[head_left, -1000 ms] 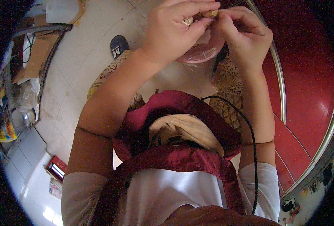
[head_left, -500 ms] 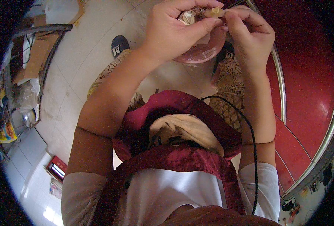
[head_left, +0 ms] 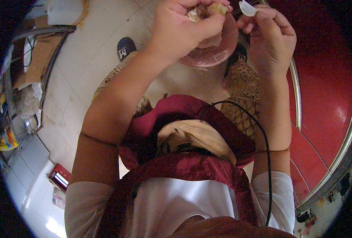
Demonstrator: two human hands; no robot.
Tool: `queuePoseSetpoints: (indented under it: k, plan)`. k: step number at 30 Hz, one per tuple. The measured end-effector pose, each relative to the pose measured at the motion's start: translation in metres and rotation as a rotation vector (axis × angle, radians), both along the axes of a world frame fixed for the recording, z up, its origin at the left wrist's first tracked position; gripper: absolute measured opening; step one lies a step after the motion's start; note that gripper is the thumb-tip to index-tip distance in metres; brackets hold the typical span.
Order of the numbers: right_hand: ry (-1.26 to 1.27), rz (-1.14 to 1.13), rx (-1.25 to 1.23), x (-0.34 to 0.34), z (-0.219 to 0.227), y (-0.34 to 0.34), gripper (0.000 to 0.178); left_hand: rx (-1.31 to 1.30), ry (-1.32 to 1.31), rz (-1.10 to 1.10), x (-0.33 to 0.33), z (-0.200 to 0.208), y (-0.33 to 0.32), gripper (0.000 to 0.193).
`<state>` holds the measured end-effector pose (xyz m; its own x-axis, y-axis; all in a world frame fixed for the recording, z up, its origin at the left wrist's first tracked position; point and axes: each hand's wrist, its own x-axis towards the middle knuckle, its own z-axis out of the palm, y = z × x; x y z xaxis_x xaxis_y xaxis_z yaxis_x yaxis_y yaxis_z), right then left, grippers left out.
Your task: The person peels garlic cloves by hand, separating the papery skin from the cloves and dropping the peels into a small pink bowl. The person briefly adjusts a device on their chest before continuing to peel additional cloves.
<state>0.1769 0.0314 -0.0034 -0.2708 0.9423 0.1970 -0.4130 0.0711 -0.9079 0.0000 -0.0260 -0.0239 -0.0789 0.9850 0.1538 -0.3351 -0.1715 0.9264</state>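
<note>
At the top of the view, my left hand (head_left: 180,33) is closed, pinching a yellowish garlic clove (head_left: 217,8) between thumb and fingers. More whitish garlic (head_left: 193,15) shows behind that thumb; whether it lies in the palm or in the bowl I cannot tell. My right hand (head_left: 273,39), a little to the right, pinches a curled white piece of garlic skin (head_left: 247,8), apart from the clove. Below both hands is a pinkish see-through bowl (head_left: 209,58), its far part hidden by my left hand.
A glossy red cabinet (head_left: 322,79) with a metal edge stands close on my right. To the left, a dark-framed rack (head_left: 45,71) holds cardboard and plastic bags. Pale floor tiles (head_left: 81,71) lie around my shoes. A black cable (head_left: 268,158) hangs over my apron (head_left: 176,170).
My right hand has drawn away to the right from the clove, with the white skin now in its fingers. The left hand has shifted slightly and still grips the clove.
</note>
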Motion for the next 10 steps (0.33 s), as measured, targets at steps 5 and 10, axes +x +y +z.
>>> queuePoseSetpoints:
  k: [5, 10]
  plan:
    - [-0.103, 0.054, -0.158, 0.009, -0.003, 0.013, 0.015, -0.062, -0.331, 0.009, -0.010, -0.004, 0.006, 0.016]
    - [-0.312, 0.158, -0.240, 0.025, -0.039, 0.041, 0.015, -0.121, -0.301, 0.051, -0.019, -0.015, 0.012, 0.027]
